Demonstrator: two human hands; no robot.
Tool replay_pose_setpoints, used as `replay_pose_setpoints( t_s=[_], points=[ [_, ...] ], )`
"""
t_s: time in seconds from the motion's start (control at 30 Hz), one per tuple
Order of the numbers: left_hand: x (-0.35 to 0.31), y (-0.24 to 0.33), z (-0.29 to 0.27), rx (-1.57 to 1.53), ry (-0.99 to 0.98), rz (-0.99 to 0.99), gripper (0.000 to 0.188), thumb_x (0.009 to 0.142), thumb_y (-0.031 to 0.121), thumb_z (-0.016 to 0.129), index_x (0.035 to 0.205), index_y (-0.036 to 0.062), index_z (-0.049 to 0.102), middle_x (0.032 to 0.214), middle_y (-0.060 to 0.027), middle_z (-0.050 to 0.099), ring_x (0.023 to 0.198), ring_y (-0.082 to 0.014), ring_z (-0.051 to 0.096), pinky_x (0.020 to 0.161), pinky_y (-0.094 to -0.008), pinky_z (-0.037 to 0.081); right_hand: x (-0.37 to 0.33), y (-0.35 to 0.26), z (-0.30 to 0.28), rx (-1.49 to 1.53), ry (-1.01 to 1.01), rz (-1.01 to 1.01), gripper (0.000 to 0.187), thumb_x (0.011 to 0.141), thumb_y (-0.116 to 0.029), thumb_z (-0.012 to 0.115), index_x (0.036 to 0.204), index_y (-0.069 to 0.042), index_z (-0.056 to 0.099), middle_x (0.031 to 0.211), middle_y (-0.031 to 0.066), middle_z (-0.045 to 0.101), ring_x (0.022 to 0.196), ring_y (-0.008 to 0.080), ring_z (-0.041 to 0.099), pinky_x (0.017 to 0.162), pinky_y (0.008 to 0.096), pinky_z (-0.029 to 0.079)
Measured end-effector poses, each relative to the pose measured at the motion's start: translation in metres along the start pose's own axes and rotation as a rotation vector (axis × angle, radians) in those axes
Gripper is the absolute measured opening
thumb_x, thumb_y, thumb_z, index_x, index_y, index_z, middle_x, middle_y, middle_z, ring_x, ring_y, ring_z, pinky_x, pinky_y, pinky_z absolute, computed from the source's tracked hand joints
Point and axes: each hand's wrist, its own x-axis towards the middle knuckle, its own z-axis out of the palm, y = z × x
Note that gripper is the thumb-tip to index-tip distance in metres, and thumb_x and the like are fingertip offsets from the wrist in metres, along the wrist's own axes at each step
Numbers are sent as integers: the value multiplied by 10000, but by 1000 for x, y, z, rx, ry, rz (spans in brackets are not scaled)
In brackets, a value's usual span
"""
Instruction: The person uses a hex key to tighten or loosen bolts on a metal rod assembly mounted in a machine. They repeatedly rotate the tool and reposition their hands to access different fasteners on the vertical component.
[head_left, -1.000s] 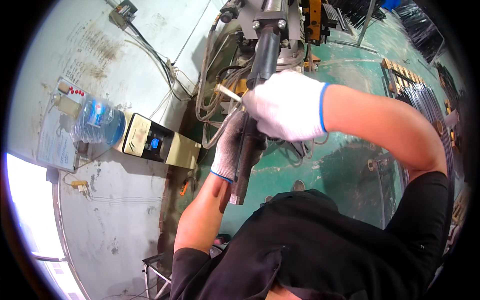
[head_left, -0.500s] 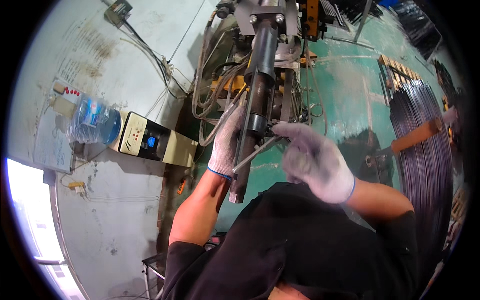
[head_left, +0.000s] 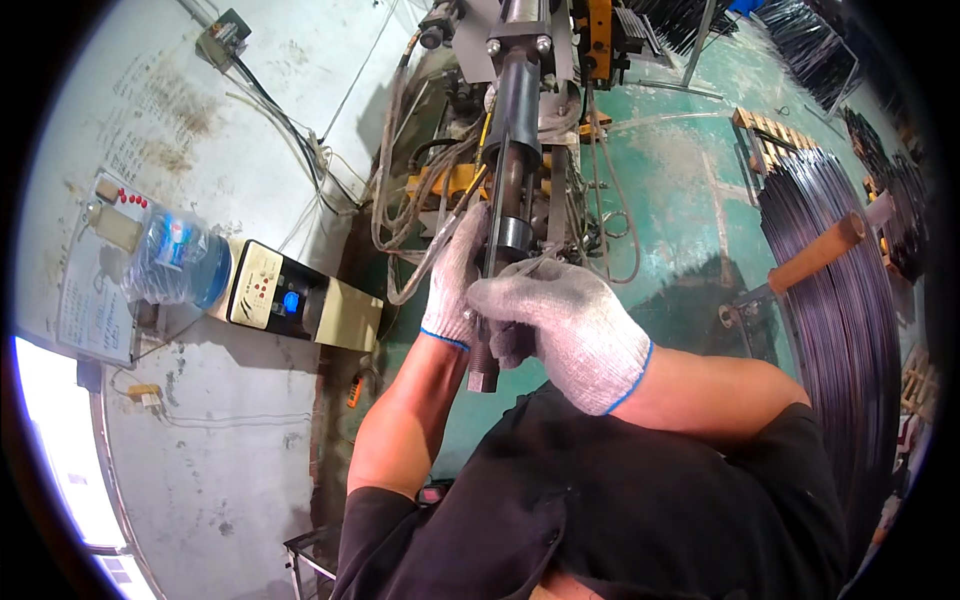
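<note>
A dark steel shaft (head_left: 515,170) with a black collar (head_left: 514,236) and a threaded lower end (head_left: 482,368) points down towards me from the machine. My left hand (head_left: 455,285), in a white knit glove, is closed against the left side of the shaft, its fingers partly hidden behind it. A narrow dark strip (head_left: 492,245) runs along the shaft beside that hand. Just below the collar, my gloved right hand (head_left: 575,325) is closed with the thumb across the shaft. It grips a thin metal rod, mostly covered by the glove; one small end (head_left: 468,315) shows near the left wrist.
Hoses and cables (head_left: 395,200) hang around the machine's orange parts. A water dispenser (head_left: 300,300) with a blue bottle (head_left: 185,265) stands left by the wall. On the right, a thick bundle of long dark rods (head_left: 825,270) lies beside a rusty pipe (head_left: 815,255).
My right hand has moved left and down to the shaft and closed over the thin rod, which was plainly visible before. The left hand stays on the shaft. The view has shifted slightly.
</note>
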Motion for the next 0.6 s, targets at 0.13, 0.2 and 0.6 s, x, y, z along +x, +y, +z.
replay_pose_setpoints(
  t_s=[0.13,0.2,0.6],
  points=[
    [8,1,-2,-29,-45,6,481,1191,463,554,1416,56,678,1086,-159,761,947,-311,782,864,-505,665,1,7,9,195,66,-30,212,1005,-195,760,884,-21,756,738,55,683,670,175,660,637,341,504],
    [4,-4,-3,-22,-14,20,449,1187,433,578,1410,55,673,1103,-146,759,951,-277,780,849,-455,665,-1,10,5,-21,20,-183,194,989,-162,746,853,-24,725,751,56,679,683,182,662,648,338,517],
    [20,-11,-30,314,62,131,383,1130,533,662,1306,193,664,892,-67,726,591,-163,684,477,-269,567,-1,18,-91,-749,-158,-49,251,773,-79,798,934,-52,607,847,62,658,790,192,638,745,378,550]
  ],
)
